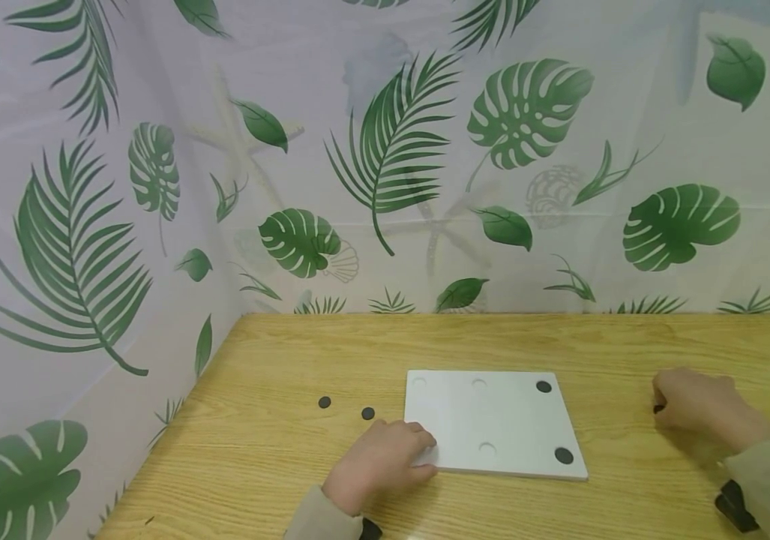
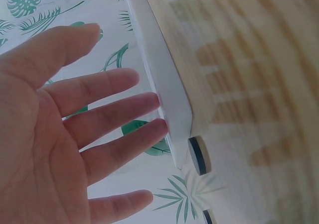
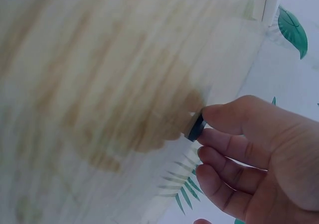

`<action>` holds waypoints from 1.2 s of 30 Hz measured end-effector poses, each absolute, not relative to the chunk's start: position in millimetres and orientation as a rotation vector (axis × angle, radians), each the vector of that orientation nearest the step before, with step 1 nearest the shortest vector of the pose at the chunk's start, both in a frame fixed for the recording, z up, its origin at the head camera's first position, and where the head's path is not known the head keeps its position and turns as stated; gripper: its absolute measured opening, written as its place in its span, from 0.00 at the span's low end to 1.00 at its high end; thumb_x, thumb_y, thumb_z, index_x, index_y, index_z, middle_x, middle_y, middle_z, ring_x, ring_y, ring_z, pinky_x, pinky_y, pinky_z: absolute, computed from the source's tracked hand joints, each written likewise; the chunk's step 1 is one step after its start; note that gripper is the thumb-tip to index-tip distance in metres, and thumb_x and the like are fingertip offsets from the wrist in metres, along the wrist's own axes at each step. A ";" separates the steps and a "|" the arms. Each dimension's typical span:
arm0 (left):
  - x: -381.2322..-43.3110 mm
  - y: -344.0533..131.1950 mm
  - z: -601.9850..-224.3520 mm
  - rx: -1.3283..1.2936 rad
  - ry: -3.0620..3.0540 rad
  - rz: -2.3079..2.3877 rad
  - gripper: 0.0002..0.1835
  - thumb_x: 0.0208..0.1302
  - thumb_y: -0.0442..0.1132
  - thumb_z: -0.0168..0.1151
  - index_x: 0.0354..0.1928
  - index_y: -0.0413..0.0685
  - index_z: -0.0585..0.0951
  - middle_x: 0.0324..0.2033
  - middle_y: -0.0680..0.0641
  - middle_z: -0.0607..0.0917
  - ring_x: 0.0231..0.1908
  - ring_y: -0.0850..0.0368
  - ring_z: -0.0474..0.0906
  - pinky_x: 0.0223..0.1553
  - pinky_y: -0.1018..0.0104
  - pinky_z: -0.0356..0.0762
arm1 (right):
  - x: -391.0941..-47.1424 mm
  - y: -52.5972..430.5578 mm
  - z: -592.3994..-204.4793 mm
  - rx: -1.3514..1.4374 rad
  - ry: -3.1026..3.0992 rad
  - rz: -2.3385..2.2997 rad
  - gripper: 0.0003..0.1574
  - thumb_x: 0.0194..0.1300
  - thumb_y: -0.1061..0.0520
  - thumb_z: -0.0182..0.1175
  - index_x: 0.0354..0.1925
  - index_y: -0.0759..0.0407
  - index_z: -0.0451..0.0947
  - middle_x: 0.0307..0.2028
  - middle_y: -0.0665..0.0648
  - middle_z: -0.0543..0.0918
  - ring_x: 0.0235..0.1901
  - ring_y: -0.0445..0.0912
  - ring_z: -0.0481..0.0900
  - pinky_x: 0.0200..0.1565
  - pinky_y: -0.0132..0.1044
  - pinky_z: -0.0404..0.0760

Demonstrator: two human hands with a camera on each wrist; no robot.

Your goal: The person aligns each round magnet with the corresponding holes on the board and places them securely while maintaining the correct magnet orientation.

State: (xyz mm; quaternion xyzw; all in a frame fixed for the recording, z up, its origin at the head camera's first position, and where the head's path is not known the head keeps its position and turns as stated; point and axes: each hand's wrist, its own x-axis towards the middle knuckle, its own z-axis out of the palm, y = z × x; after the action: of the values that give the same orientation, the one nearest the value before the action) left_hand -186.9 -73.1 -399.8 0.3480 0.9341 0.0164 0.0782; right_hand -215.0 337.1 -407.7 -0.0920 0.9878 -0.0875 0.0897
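Observation:
A white rectangular board [image 1: 522,416] with shallow round recesses lies on the table; two of them, along its right side, hold black discs, an upper disc [image 1: 543,387] and a lower disc [image 1: 563,455]. My left hand [image 1: 385,456] touches the board's near left corner with fairly straight, spread fingers, covering that corner. Out to the right of the board, my right hand [image 1: 695,401] pinches a small black disc [image 3: 196,126] between thumb and index finger, close over the tabletop. The other fingers of that hand are bent.
Two loose black discs, one farther left [image 1: 325,403] and one nearer the board [image 1: 367,413], lie on the wooden table [image 1: 277,457] beyond my left hand. A leaf-printed cloth [image 1: 418,277] hangs along the table's back and left edges.

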 end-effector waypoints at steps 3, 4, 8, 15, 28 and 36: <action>-186.6 -73.2 -400.0 1.045 2.802 0.048 0.18 0.58 0.53 0.55 0.47 0.54 0.78 0.41 0.58 0.79 0.40 0.64 0.74 0.40 0.61 0.69 | -214.7 336.8 -407.4 -0.275 2.938 -0.256 0.21 0.39 0.64 0.57 0.12 0.49 0.54 0.13 0.47 0.50 0.17 0.42 0.49 0.24 0.51 0.52; -186.6 -73.2 -400.0 1.047 2.803 0.049 0.18 0.58 0.53 0.55 0.47 0.54 0.78 0.41 0.58 0.79 0.40 0.64 0.74 0.40 0.61 0.69 | -214.8 336.8 -407.4 -0.274 2.936 -0.256 0.21 0.39 0.64 0.57 0.12 0.49 0.54 0.13 0.47 0.50 0.17 0.42 0.48 0.25 0.51 0.51; -186.6 -73.4 -399.6 1.050 2.804 0.046 0.18 0.58 0.53 0.55 0.46 0.54 0.79 0.40 0.58 0.79 0.39 0.64 0.74 0.39 0.62 0.69 | -215.1 337.1 -407.8 -0.278 2.943 -0.258 0.23 0.39 0.64 0.58 0.12 0.48 0.52 0.14 0.46 0.48 0.17 0.42 0.47 0.25 0.51 0.51; -186.8 -73.6 -399.2 1.052 2.801 0.051 0.18 0.58 0.53 0.55 0.46 0.54 0.79 0.40 0.58 0.79 0.39 0.64 0.74 0.39 0.62 0.69 | -214.9 338.0 -408.5 -0.286 2.954 -0.273 0.23 0.39 0.62 0.59 0.12 0.49 0.52 0.13 0.46 0.49 0.17 0.42 0.47 0.25 0.53 0.50; -187.2 -74.3 -400.4 1.061 2.805 0.054 0.18 0.58 0.54 0.55 0.46 0.54 0.79 0.40 0.58 0.79 0.39 0.64 0.74 0.39 0.61 0.69 | -215.6 335.4 -410.7 -0.321 2.973 -0.235 0.24 0.40 0.62 0.58 0.11 0.48 0.52 0.13 0.46 0.49 0.16 0.41 0.48 0.26 0.54 0.50; -187.6 -74.8 -400.4 1.073 2.809 0.055 0.18 0.58 0.54 0.55 0.45 0.54 0.79 0.39 0.58 0.79 0.39 0.64 0.74 0.39 0.60 0.69 | -214.3 324.8 -408.1 -0.370 3.017 -0.188 0.21 0.42 0.60 0.59 0.11 0.49 0.56 0.11 0.45 0.55 0.14 0.41 0.53 0.25 0.50 0.54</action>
State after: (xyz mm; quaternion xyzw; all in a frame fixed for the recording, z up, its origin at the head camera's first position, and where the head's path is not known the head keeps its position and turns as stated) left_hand -187.6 -74.8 -400.4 0.3561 0.9319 0.0181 0.0671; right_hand -214.3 324.8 -408.1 -0.1215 0.9895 -0.0616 0.0482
